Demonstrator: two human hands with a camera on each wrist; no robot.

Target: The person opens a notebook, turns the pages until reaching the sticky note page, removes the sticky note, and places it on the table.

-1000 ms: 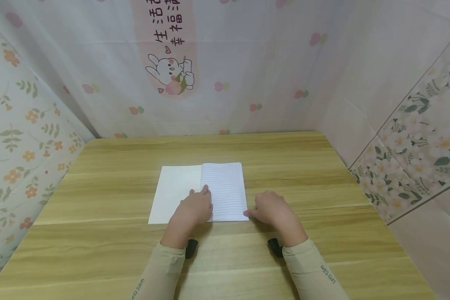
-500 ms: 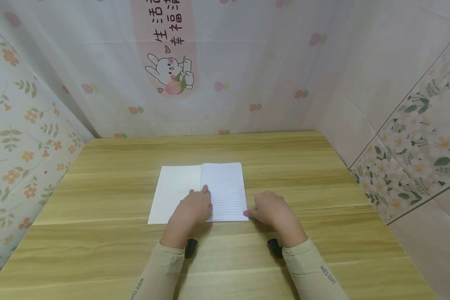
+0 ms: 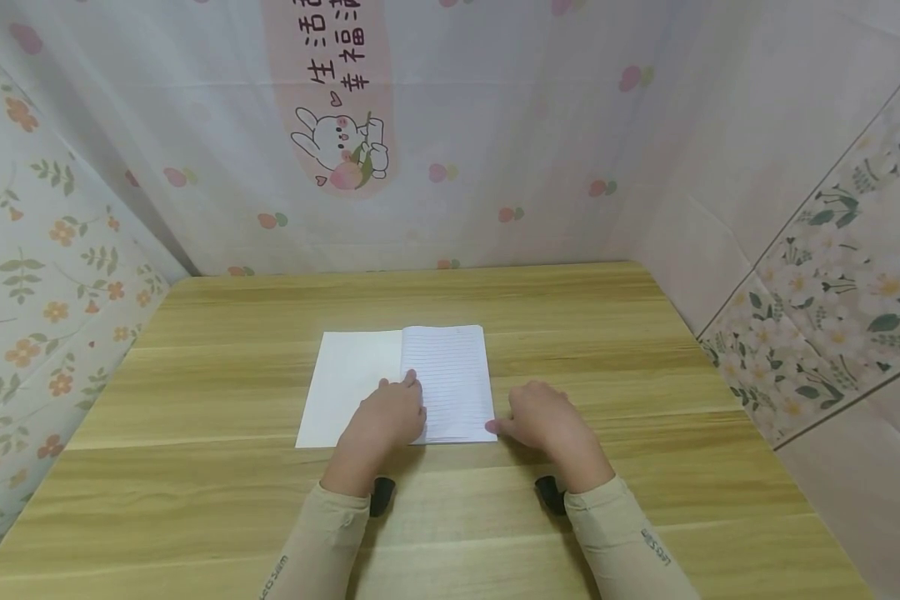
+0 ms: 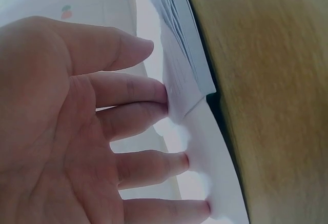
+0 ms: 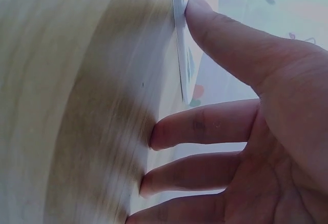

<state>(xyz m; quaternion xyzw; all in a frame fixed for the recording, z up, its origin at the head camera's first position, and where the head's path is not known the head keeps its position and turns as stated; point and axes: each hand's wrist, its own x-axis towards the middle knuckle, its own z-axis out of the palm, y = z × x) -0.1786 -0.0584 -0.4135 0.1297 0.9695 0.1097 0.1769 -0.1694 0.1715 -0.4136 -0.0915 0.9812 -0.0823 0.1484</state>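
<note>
Curtain (image 3: 480, 125), pale and fruit-printed: hangs behind the far edge of the table (image 3: 585, 333).

Table, wood-grained, flat: spreads beneath notebook and hands.

Notebook (image 3: 450, 379), one: lies open near the middle of the table, blank side (image 3: 348, 379) to the left, lined page (image 3: 457, 358) to the right. Probably light, with thin, soft sheets and a somewhat stiffer cover; smooth, so apt to slide under a sideways push and to crease or tear under a hard tug. Shows slightly fanned sheets at the near edge in the left wrist view. Best steadied flat at the fold and taken by the near right corner, under a thumb.

Position: lies with the fold at the left fingertips, the lined page between both hands, the near right corner at the right thumb, the blank side partly behind the left hand.

Sleeves (image 3: 626, 542), two, beige: cover both forearms.

Left hand (image 3: 386, 417): reaches with straight fingers, tips touching the paper around the fold; clasps nothing.

Right hand (image 3: 547, 417), well apart from the left: touches the notebook's corner with the thumb (image 5: 215, 26) and the table with extended fingers; clasps nothing. Cannot tell how firmly.

Black pieces (image 3: 550, 496), two: sit at the wrists.
</note>
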